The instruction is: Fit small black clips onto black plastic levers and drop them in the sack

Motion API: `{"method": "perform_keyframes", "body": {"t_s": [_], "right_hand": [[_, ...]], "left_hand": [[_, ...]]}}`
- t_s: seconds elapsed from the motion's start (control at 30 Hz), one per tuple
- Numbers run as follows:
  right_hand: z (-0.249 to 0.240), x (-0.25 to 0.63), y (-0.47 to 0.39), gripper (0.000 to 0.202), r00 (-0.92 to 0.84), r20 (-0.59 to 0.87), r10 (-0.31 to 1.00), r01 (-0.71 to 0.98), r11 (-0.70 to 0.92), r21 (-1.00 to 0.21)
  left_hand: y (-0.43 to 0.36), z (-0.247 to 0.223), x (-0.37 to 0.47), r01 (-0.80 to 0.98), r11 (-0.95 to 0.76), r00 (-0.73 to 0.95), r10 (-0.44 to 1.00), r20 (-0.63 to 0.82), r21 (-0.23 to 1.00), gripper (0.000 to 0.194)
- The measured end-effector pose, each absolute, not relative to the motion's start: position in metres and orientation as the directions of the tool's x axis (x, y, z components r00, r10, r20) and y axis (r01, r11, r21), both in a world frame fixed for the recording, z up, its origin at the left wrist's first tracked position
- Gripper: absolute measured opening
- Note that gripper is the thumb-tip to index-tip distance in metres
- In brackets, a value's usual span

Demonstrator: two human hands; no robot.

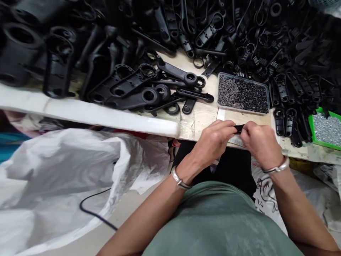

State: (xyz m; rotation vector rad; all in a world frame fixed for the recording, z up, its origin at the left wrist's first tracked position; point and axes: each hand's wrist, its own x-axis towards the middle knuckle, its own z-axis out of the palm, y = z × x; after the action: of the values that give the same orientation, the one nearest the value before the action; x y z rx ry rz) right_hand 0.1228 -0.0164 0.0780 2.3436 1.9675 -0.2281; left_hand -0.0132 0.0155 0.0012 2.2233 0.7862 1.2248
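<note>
The person's green shirt is nearest, and both bare forearms reach away from it, slanting inward to meet over the near edge of the table. The left hand is back up, its fingers stretched to the right and bent at the tips; its thumb is hidden. The right hand is curled tighter, knuckles far, thumb side turned left. Both hands are clamped on one small black part, an end in each, the fingertips close but apart. A silver bangle circles each wrist.

Left of the left arm lies a white sack, with a black cable crossing its near right side. Beyond it, a white strip runs along the table's edge.

Just far of the hands stands a clear box of tiny grey and black pieces. To the right are black handles and a green tray of silver bits. More black handles heap up at far left and across the far side.
</note>
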Motion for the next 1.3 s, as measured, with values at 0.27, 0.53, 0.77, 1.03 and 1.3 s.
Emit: {"method": "perform_keyframes", "body": {"t_s": [0.27,0.53,0.77,1.03,1.3], "right_hand": [[0.053,0.159,-0.043,0.047,0.4,-0.187,0.897,0.116,-0.252,-0.961],[0.052,0.138,-0.038,0.048,0.382,-0.283,0.88,-0.359,-0.141,-0.923],[0.052,0.134,-0.032,0.029,0.409,-0.285,0.867,-0.347,-0.141,-0.927],[0.051,0.132,-0.034,0.031,0.33,-0.342,0.88,-0.376,-0.209,-0.903],[0.052,0.141,-0.035,0.036,0.233,-0.207,0.95,-0.087,-0.191,-0.978]], "left_hand": [[0.007,0.007,-0.011,0.308,-0.717,0.297,0.697,0.653,0.625,0.011],[-0.009,0.02,-0.002,0.32,-0.723,0.227,0.686,0.691,0.612,0.011],[-0.02,0.02,0.0,0.327,-0.727,0.214,0.679,0.702,0.604,0.013],[-0.023,0.019,0.0,0.315,-0.667,0.179,0.74,0.648,0.675,0.013],[-0.031,0.012,0.002,0.303,-0.712,0.289,0.702,0.65,0.634,0.01]]}}
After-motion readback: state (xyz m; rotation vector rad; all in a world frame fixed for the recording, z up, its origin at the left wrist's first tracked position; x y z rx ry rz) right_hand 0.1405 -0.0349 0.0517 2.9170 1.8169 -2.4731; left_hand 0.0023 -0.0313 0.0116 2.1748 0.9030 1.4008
